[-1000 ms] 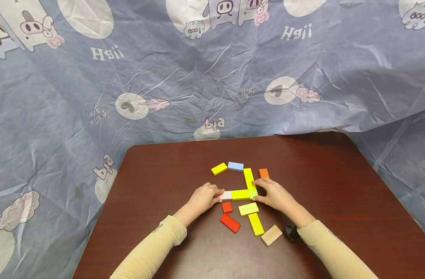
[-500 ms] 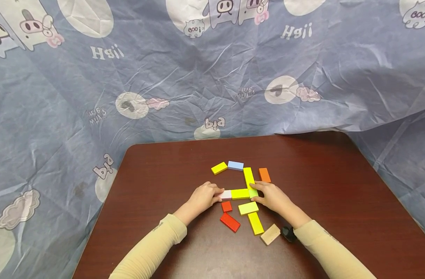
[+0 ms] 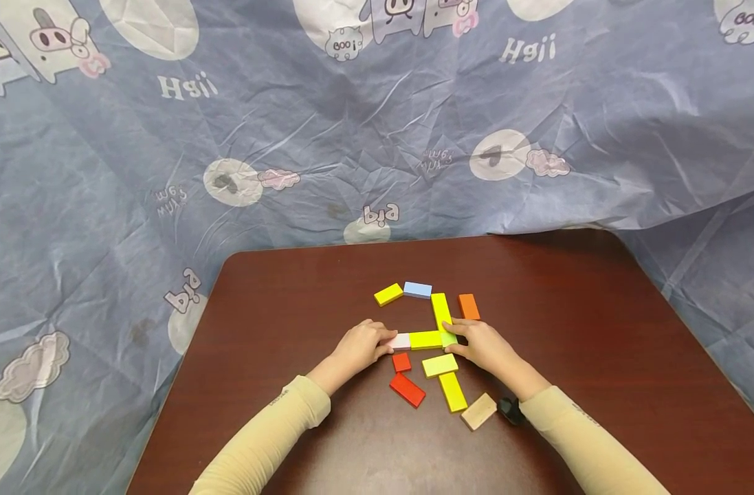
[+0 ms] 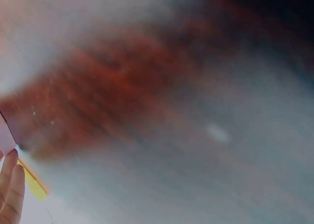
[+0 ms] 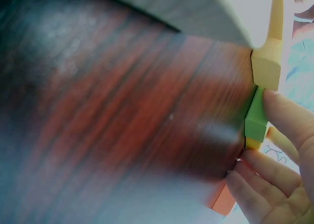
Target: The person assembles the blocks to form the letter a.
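In the head view my left hand [image 3: 361,347] pinches the left end of a pale pink block [image 3: 403,342], thumb at its near side. The pink block [image 4: 6,136] also shows at the edge of the left wrist view. A yellow block [image 3: 425,340] lies end to end with it, leading to a light green block [image 3: 449,339]. My right hand [image 3: 486,347] holds this green block [image 5: 256,120] between thumb and fingers. From its far side a longer yellow block [image 3: 440,311] runs away, partly covered by my fingers.
Beyond lie a blue block [image 3: 418,289], a yellow block [image 3: 388,295] and an orange block [image 3: 468,306]. Nearer are a red square block [image 3: 401,362], a red block [image 3: 407,390], a pale yellow block [image 3: 440,366], a yellow block [image 3: 453,392] and a wooden block [image 3: 478,412].
My right hand has shifted slightly left and closer around the green block, uncovering more of the orange block. The left hand stays at the pink block.
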`<state>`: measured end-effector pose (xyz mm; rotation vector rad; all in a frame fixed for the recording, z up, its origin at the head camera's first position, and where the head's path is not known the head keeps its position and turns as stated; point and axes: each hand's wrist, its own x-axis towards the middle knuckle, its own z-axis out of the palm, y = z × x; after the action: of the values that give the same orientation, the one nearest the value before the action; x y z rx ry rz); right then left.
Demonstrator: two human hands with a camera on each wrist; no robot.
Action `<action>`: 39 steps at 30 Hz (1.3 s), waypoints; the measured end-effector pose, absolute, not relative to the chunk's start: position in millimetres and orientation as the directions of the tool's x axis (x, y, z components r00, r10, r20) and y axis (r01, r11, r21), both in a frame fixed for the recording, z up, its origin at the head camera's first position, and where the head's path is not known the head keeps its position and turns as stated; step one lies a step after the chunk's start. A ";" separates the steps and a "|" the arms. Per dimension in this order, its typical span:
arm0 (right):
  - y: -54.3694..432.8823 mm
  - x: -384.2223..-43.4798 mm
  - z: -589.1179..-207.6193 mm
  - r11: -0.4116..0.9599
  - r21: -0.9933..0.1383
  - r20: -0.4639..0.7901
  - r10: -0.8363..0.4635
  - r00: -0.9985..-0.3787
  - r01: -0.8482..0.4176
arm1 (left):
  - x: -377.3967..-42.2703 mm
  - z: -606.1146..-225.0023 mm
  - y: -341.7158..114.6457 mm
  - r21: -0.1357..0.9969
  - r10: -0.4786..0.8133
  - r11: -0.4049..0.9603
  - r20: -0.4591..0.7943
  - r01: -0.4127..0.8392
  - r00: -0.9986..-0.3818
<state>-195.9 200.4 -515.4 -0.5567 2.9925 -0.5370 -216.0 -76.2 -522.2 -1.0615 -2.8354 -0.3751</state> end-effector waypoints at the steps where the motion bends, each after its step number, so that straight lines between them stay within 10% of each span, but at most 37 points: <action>1: 200.6 -195.9 -514.8 0.875 -0.345 0.016 -0.357 -0.934 -0.340 | -216.2 -521.6 -75.9 0.197 0.635 0.728 0.166 0.656 -0.755; 39: 202.6 -197.0 -517.2 0.858 -0.354 0.045 -0.382 -0.923 -0.372 | -182.8 -509.6 -54.9 0.270 0.658 0.707 0.085 0.653 -0.748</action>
<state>-197.0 202.6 -517.2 -0.6097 3.0025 -0.5638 -182.8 -54.9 -509.6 -1.1215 -2.9192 -0.4507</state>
